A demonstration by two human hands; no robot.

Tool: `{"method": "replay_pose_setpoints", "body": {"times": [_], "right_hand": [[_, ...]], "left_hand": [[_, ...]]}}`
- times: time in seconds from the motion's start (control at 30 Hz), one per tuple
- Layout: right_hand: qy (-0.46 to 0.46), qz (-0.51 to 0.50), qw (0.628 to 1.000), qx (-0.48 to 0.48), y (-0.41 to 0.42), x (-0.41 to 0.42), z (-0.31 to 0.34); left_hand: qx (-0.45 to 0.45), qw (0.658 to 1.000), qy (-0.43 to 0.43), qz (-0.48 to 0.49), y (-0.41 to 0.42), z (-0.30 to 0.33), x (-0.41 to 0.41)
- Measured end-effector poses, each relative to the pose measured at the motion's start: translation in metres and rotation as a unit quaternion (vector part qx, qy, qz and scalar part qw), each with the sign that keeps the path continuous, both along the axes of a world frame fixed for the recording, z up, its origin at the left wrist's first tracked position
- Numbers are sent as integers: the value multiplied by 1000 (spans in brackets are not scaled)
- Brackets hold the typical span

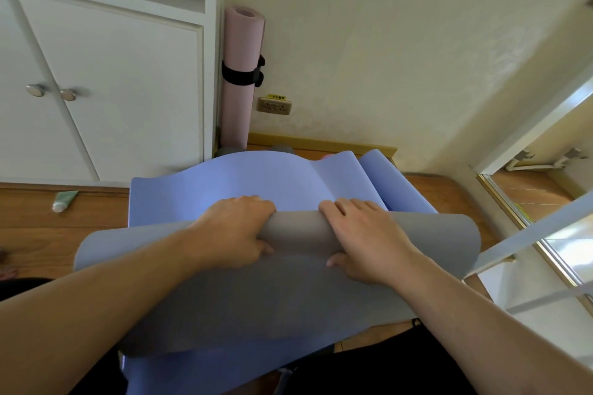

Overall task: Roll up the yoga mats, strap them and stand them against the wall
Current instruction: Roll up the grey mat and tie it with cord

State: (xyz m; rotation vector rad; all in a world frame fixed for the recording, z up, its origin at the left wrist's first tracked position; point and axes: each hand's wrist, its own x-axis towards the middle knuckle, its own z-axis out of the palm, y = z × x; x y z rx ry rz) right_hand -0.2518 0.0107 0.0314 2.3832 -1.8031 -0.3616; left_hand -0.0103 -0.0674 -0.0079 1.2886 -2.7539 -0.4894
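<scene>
Both hands' grip on blue mat (244, 179)

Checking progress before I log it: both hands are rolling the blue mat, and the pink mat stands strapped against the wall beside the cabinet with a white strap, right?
Not quite: the head view shows the strap on the pink mat is black, not white. The rest holds.

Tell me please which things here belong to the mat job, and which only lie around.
Belong to the job:
- blue mat, grey underside up, being rolled
- left hand and right hand, both gripping the roll
- pink mat, rolled, upright against the wall
- black strap around it

Lying about:
- green tube on the floor
- wall socket
- white cabinet
</scene>
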Motion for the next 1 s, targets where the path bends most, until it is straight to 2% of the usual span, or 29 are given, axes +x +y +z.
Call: {"method": "replay_pose_setpoints", "body": {"times": [0.1, 0.27, 0.33, 0.6, 0.77, 1.0], "right_hand": [[8, -18, 1000, 7, -2, 3, 3], [-21, -38, 998, 39, -3, 0, 1], [-33, -44, 997, 53, -3, -1, 1], [-18, -54, 994, 90, 0, 3, 0], [-34, -56, 995, 78, 1, 1, -2], [-62, -51, 996, 44, -3, -2, 1]], "left_hand": [[7, 1000, -4, -9, 0, 3, -3], [-73, 995, -50, -36, 12, -2, -7], [-74, 994, -69, -35, 16, -6, -11], [82, 994, -36, -60, 9, -3, -5], [46, 995, -41, -74, 10, 0, -3], [-11, 999, -1, -40, 10, -2, -4]]}}
